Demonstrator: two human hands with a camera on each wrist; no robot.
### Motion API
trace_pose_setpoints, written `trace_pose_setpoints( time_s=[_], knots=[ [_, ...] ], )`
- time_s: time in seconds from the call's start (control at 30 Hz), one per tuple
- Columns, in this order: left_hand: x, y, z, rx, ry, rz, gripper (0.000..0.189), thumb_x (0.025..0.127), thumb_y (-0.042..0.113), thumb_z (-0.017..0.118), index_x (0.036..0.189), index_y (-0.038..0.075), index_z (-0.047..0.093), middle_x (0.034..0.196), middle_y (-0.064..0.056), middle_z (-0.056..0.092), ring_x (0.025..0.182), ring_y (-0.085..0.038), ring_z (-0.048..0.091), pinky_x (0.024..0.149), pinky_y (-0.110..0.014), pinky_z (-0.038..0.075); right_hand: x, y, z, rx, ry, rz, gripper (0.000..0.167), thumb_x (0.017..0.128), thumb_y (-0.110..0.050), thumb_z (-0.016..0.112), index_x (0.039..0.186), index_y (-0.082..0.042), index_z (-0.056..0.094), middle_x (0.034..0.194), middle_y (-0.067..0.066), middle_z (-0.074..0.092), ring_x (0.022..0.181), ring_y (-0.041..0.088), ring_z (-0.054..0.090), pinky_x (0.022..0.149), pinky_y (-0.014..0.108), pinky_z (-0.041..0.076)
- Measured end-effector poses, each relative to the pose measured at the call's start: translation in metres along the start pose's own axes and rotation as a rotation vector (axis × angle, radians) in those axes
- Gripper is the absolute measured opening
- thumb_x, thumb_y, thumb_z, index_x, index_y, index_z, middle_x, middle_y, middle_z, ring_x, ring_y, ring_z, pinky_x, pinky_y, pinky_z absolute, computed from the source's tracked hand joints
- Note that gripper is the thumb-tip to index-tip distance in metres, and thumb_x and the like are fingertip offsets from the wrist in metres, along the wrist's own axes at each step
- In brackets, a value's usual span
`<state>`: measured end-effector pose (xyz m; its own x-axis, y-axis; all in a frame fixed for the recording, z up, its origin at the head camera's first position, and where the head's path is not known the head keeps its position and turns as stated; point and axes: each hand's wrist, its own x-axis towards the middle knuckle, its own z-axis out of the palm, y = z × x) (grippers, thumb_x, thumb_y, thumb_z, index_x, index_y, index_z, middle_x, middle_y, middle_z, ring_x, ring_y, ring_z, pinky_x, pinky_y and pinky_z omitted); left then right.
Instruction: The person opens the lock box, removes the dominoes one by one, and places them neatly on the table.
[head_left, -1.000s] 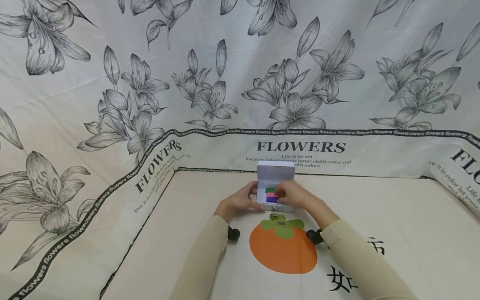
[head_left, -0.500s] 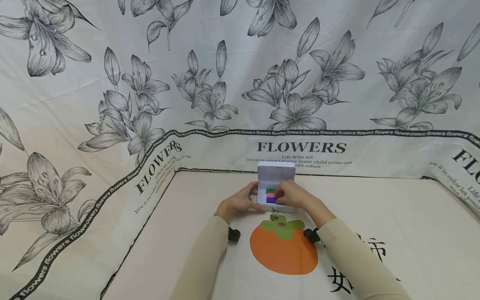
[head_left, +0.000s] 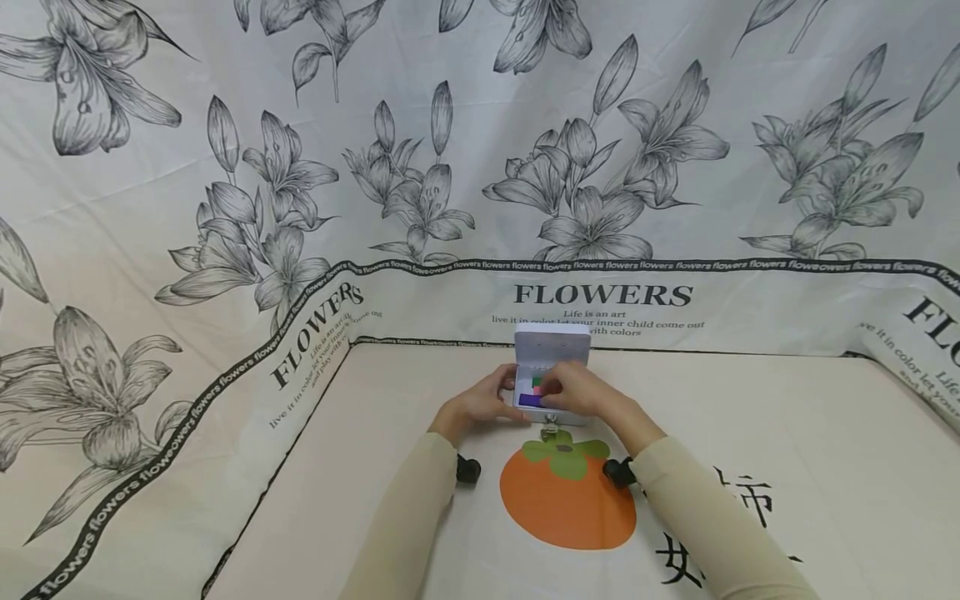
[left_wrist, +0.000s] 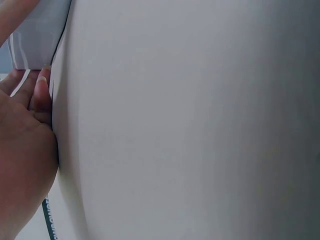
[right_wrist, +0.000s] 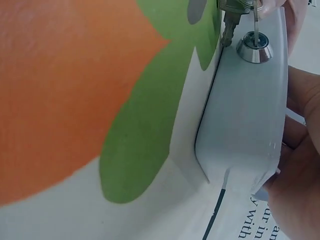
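Note:
A small white lockbox [head_left: 552, 343] stands on the table with its lid raised. Keys [right_wrist: 231, 22] hang at its front lock [right_wrist: 255, 50], one of them in the keyhole. My left hand [head_left: 482, 398] holds the box's left side, thumb towards the front corner; the left wrist view has its fingertips against the wall. Inside the box, my right hand [head_left: 588, 390] pinches a purple block [head_left: 530, 401], which lies slightly askew. Behind it, a pink block and a green block [head_left: 536, 382] are partly covered by my right fingers.
The pale tablecloth bears an orange persimmon print [head_left: 567, 508] in front of the box and black characters [head_left: 678, 560] to the right. A flower-printed curtain [head_left: 600, 225] rises right behind the box and along the left side.
My right fingers have shifted left inside the box, and the purple block has slid left and tilted. More of the pink and green blocks is covered. My left hand stays put.

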<state>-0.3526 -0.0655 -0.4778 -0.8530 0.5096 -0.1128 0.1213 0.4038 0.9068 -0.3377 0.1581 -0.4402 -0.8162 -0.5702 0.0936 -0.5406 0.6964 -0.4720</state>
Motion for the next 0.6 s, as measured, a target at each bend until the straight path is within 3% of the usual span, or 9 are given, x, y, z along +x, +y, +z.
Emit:
trace_pose_setpoints(
  time_s=[0.27,0.6],
  knots=[
    [-0.0007,0.0004,-0.0008,0.002,-0.002,0.013,0.095,0.077,0.009,0.088,0.156,0.018,0.035,0.133,-0.005,0.052,0.121,-0.019,0.046,0.105,-0.036,0.036,0.0064,0.0001,-0.0022,0.047,-0.025,-0.060,0.020,0.087,-0.001,0.075,0.107,-0.003,0.075,0.096,0.005,0.074,0.086,0.017,0.066,0.084,0.041,0.054],
    [-0.0003,-0.0005,-0.0011,0.003,-0.014,0.026,0.096,0.078,0.009,0.088,0.157,0.016,0.034,0.134,-0.008,0.052,0.122,-0.021,0.047,0.108,-0.039,0.036,0.0080,-0.0006,-0.0019,-0.005,-0.031,-0.151,0.043,0.079,0.009,0.071,0.121,0.001,0.070,0.117,0.016,0.070,0.108,0.032,0.065,0.096,0.049,0.051]
  ],
)
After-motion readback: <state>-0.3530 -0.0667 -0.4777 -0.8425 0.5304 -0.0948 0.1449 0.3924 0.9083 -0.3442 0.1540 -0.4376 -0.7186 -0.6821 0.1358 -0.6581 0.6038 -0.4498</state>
